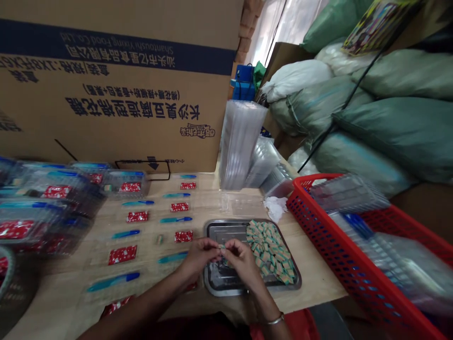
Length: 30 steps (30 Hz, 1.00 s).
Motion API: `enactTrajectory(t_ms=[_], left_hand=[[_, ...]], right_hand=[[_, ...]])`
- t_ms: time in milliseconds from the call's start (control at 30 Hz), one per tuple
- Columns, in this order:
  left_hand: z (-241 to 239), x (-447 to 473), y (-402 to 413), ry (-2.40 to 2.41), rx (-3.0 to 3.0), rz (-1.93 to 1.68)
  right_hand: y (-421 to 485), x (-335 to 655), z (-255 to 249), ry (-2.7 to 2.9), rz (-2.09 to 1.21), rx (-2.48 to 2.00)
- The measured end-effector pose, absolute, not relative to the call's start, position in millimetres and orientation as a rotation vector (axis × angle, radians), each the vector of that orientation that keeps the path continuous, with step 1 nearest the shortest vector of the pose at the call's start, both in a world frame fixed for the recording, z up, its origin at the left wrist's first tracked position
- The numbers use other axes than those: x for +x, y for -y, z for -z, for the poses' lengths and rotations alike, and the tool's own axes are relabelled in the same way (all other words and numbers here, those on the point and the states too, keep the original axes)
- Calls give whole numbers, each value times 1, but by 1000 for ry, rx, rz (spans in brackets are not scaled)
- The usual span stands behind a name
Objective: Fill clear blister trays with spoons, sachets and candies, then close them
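Observation:
Above the metal tray point(226, 288), my left hand point(201, 252) and my right hand point(241, 259) meet fingertip to fingertip. Both are closed in a pinch on a small tan-and-green block point(221, 246), mostly covered by the fingers. A heap of similar tan-and-green blocks point(271, 250) fills the tray's right side. To the left, clear plastic trays lie in two columns, each with a blue pen point(176, 219) and a red patterned packet point(183, 236). One small block point(159, 239) lies apart beside these packets.
Stacked clear packs point(58, 191) and a round basket point(14, 278) stand at left. A large cardboard box point(141, 94) walls off the back. Nested clear plastic trays point(240, 141) stand behind the metal tray. A red plastic basket point(318, 241) borders the right, with full sacks point(399, 137) beyond.

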<state>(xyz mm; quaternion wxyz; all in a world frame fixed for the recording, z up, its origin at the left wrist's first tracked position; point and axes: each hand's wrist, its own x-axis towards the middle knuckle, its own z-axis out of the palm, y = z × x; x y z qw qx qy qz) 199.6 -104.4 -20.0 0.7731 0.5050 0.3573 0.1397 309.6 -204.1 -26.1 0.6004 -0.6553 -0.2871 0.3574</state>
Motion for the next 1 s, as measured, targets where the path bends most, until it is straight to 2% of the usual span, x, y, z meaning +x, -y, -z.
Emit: enactTrajectory(t_ms=[133,300,433,633,833,1000], left_hand=[[20,202,109,-838,999,-283],[14,197,110,-879,997,-324],[13,193,113,-832,1020,-296],[28,186,110,-855,1065,-297],[33,186,108,-866,1082,-297],[32,185,105,-837,1062,-322]], right_hand=[[212,305,32,401,-816,-1433],[210,292,33,440,-922,-1411],[206,279,41,426,-767,-1446],[222,294,46,808,-743,-1608],[208,326,46,1095,-264,-2179],[188,326,54,1294,-264,-2211]])
